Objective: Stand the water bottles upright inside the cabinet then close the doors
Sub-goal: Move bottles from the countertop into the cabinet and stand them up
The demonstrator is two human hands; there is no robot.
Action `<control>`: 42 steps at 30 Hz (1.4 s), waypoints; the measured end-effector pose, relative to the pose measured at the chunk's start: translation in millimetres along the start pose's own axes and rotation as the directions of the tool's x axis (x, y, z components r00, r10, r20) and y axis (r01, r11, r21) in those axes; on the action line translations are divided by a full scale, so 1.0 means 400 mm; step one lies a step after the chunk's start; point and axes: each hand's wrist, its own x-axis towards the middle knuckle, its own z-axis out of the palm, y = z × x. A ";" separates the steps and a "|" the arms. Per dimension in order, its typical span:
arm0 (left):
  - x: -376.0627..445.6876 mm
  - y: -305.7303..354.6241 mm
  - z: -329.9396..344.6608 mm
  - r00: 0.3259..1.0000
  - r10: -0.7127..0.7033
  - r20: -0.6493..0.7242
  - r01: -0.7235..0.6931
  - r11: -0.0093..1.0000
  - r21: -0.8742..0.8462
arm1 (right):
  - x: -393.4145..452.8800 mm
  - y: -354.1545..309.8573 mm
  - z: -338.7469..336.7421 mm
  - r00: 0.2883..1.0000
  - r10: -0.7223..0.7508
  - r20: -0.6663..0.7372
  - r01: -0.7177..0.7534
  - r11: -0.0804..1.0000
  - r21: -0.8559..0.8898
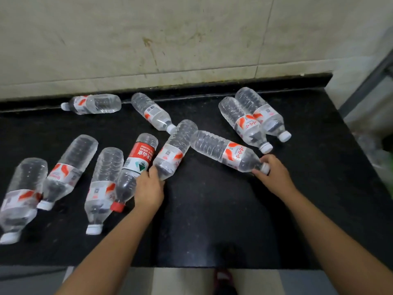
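1. Nearest me, the left hand [150, 189] had its fingers curled over the neck end of a clear bottle [173, 150] lying on the black counter [212, 209]. Its cap was hidden under the hand, so I could not tell how firm the hold was; a loose grip there could let the wet-looking plastic slide out on the lift.
2. The right hand [274, 175] had fingers closed round the white cap of a second bottle [225, 151], pinching only the end. Lifted that way, the heavy body would likely swing.
3. The two bottles touched at their far ends, so raising one could roll the other.
4. Just left of the left hand lay a red-label bottle [136, 169], close enough to be knocked; three more [68, 169] lay further left, near the edge, and could roll off.
5. Further back, a single bottle [152, 111] touched the first bottle's far end, a pair [253, 120] lay right, and one [93, 104] lay by the wall [148, 39].
6. No cabinet was in sight, so every bottle had yet to be carried.
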 end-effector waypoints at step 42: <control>-0.655 -0.282 0.346 0.688 0.416 0.595 -0.599 0.788 0.141 | -0.818 0.310 0.205 0.766 -0.215 0.606 0.512 0.774 -0.373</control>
